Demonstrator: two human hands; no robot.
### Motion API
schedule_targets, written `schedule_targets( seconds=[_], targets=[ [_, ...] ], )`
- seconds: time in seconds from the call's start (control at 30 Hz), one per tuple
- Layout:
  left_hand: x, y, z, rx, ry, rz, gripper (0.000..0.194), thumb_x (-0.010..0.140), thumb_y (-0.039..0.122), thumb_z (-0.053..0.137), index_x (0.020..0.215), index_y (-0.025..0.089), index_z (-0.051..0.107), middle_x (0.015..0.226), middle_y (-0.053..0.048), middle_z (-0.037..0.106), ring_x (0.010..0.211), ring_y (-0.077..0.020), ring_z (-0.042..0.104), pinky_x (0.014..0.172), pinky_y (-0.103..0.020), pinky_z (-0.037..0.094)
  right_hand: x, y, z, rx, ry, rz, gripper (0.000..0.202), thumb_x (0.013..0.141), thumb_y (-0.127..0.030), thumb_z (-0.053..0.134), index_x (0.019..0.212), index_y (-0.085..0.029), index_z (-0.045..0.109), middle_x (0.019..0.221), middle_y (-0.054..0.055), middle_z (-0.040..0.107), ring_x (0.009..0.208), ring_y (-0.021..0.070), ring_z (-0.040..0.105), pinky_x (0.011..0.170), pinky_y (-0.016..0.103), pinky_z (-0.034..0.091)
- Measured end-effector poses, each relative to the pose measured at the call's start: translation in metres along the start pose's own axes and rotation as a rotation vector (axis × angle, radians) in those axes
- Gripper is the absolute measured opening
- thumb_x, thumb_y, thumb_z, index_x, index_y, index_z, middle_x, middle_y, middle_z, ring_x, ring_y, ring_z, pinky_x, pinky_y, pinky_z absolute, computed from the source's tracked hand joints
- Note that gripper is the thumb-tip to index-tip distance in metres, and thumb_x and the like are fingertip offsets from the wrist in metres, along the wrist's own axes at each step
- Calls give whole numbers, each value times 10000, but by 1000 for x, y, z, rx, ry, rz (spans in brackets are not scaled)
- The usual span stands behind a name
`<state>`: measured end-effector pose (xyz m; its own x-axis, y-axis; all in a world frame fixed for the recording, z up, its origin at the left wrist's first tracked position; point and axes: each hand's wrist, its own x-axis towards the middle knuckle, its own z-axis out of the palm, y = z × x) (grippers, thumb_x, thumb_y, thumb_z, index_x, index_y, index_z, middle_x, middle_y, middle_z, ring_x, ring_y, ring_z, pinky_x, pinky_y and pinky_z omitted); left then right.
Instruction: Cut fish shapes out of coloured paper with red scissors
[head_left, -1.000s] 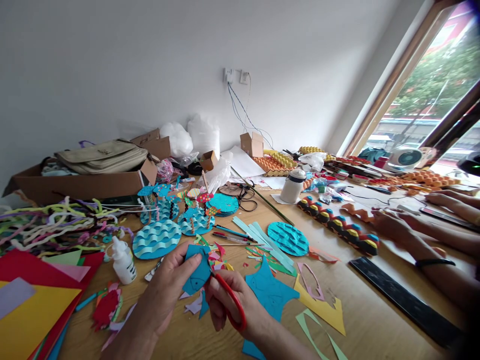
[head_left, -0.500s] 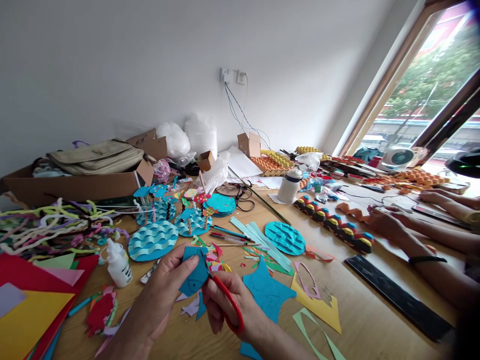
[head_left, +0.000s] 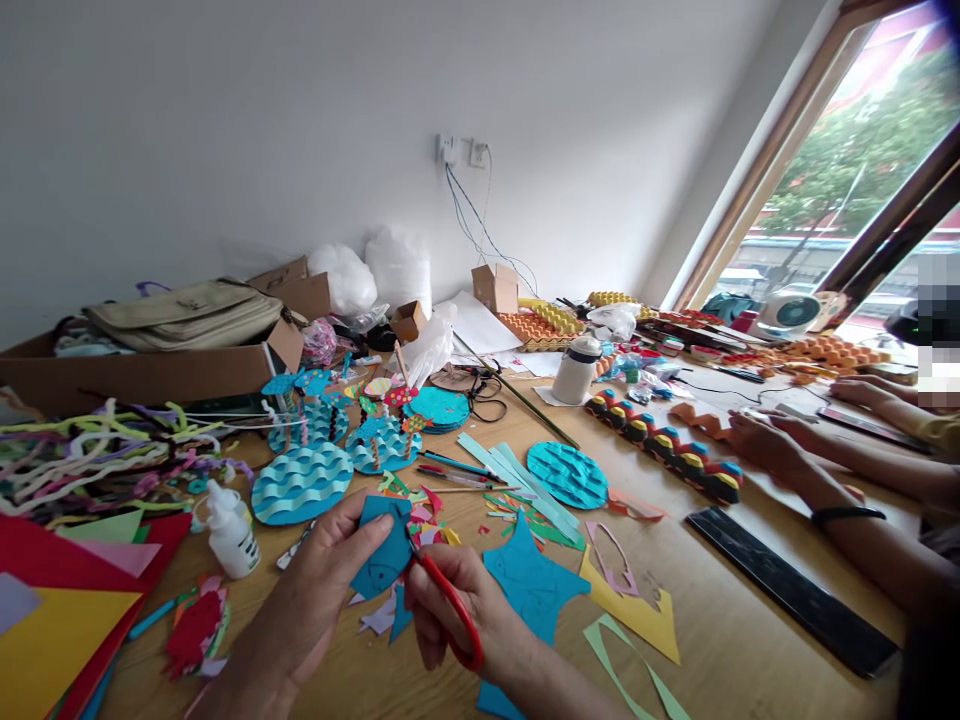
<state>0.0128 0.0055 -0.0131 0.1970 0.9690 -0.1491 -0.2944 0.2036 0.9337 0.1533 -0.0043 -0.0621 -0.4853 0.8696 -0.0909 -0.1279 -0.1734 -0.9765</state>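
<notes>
A small piece of blue paper (head_left: 384, 548) with dark drawn lines is pinched between the thumb and fingers of my left hand (head_left: 322, 580). My right hand (head_left: 457, 600) grips the red-handled scissors (head_left: 459, 610), whose blades meet the paper's right edge. Just right of my right hand lies a larger blue paper sheet (head_left: 534, 590) with pointed, cut edges and drawn lines. Colourful paper scraps (head_left: 381, 612) lie on the table beneath and behind my hands.
A white glue bottle (head_left: 231, 530) and stacked coloured paper (head_left: 67, 620) are at the left. Blue discs (head_left: 568, 475) lie behind my hands. A black strip (head_left: 791, 590) and another person's hands (head_left: 772, 440) are at the right. A white jar (head_left: 576, 370) stands further back.
The view has shifted slightly, so most things sit a little further left. Both hands keep their grips, and the paper and scissors have barely moved relative to each other.
</notes>
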Motion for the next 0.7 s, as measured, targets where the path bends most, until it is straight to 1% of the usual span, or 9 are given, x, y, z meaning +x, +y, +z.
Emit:
schedule_targets(
  seconds=[0.17,0.37,0.53,0.7],
  targets=[
    [-2,3,1,1,35,-18,167,638,319,710,713,188,639,594,42,614,530,-99,497,526,-197,411,0,0,0,6,-5,20,587,621,-740,512,627,-155,455,385,-71,416,302,43,412,300,132,297],
    [-2,5,2,12,26,-10,139,642,296,703,661,183,625,577,43,604,518,-95,485,523,-194,404,1,6,-2,-1,-19,-7,562,661,-709,512,646,-149,471,397,-68,425,303,41,415,302,129,309],
    [-2,5,-2,31,13,-13,137,649,299,700,652,184,625,574,47,586,518,-93,472,519,-190,399,2,5,-1,-41,2,40,597,611,-753,501,632,-157,464,380,-67,422,292,47,403,289,137,295],
    [-3,5,-4,31,38,-48,143,642,306,711,675,190,635,583,46,593,536,-98,492,535,-193,415,1,-4,3,-90,44,108,610,559,-779,501,585,-173,433,363,-68,420,295,48,401,290,137,283]
  ],
)
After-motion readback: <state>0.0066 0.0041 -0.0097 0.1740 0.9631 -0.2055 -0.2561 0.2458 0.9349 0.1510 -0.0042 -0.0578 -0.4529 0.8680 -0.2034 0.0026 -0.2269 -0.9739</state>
